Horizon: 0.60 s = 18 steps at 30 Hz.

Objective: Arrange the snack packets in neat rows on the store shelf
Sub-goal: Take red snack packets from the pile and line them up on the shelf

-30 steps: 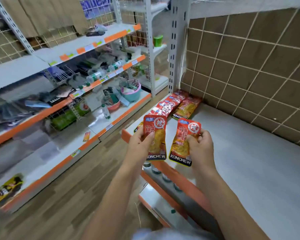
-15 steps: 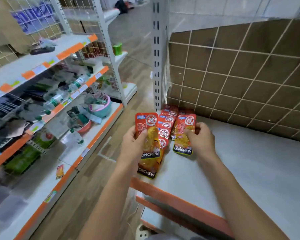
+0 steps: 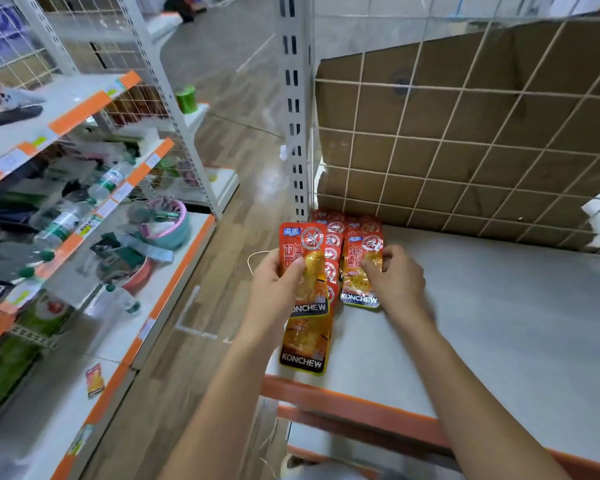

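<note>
The right packet (image 3: 361, 271), held in the air a second ago, now lies on the shelf (image 3: 499, 323) beside the corner row (image 3: 332, 242), pinched by the right hand (image 3: 397, 280), while the left hand (image 3: 274, 296) pinches another packet (image 3: 303, 265) over that row, so a second row seems begun

Right hand (image 3: 397, 280) brought right packet (image 3: 360, 271) from shelf edge (image 3: 361, 403) back beside packet row (image 3: 332, 252); left hand (image 3: 274, 292), left packet (image 3: 303, 268) followed.

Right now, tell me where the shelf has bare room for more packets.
Free: the grey shelf right of the right hand, back to the wire grid. Crowded: the left rear corner by the post, where packet rows overlap.
</note>
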Motion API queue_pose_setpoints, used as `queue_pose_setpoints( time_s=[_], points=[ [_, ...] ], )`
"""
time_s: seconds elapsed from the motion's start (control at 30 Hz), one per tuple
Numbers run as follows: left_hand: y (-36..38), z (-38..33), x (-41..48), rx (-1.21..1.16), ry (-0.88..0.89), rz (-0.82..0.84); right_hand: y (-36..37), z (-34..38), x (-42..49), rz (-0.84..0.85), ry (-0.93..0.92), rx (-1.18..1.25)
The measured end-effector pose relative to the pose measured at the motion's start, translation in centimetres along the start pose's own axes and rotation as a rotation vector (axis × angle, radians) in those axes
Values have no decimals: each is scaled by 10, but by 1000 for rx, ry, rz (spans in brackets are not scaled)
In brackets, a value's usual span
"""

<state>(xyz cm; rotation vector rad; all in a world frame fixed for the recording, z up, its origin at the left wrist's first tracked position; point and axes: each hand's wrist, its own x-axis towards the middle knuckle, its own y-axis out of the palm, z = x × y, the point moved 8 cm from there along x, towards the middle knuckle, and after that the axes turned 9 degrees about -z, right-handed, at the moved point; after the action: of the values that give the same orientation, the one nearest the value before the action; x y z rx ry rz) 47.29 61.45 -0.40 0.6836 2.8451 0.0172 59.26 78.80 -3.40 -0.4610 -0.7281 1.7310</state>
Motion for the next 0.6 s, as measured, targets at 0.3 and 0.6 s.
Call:
queue_pose_setpoints(
  time_s=[0.3,0.6],
  points=[
    [16,2,-2,36,38,43,2,5,1,18,-30,-105],
    [26,-4,-4,127,203,-1,-15,31,-35,156,-38,555]
  ],
)
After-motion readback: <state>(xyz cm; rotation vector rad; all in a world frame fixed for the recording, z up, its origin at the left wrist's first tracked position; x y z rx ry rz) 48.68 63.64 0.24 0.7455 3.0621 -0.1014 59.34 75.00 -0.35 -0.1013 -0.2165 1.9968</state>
